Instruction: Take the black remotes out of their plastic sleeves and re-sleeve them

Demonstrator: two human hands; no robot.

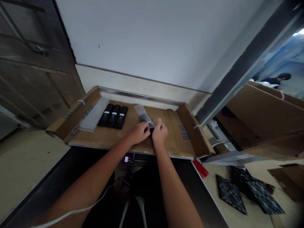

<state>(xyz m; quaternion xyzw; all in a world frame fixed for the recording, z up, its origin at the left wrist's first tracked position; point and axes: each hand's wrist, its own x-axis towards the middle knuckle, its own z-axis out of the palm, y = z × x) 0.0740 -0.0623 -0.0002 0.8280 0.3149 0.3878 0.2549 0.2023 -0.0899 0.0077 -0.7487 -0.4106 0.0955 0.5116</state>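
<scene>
A narrow translucent plastic sleeve (141, 110) lies slantwise over the cardboard-lined tray, with a dark object (152, 129) at its near end. My left hand (139, 133) pinches the sleeve's near end from the left. From the other side, my right hand (160, 133) is closed around the dark object and the sleeve's end, thumb pointing up. The fingers hide much of that object. To the left, three black handheld devices (114, 116), each with a small white label, lie side by side. Beyond them sits a pile of flat translucent sleeves (93, 116).
The tray has raised cardboard sides (194, 129) and a metal back edge (140, 95) against the wall. A lit phone screen (129, 157) shows below its front edge. Large cardboard boxes (273, 122) stand at right; dark patterned packages (230, 193) lie on the floor. A white cord crosses my left forearm.
</scene>
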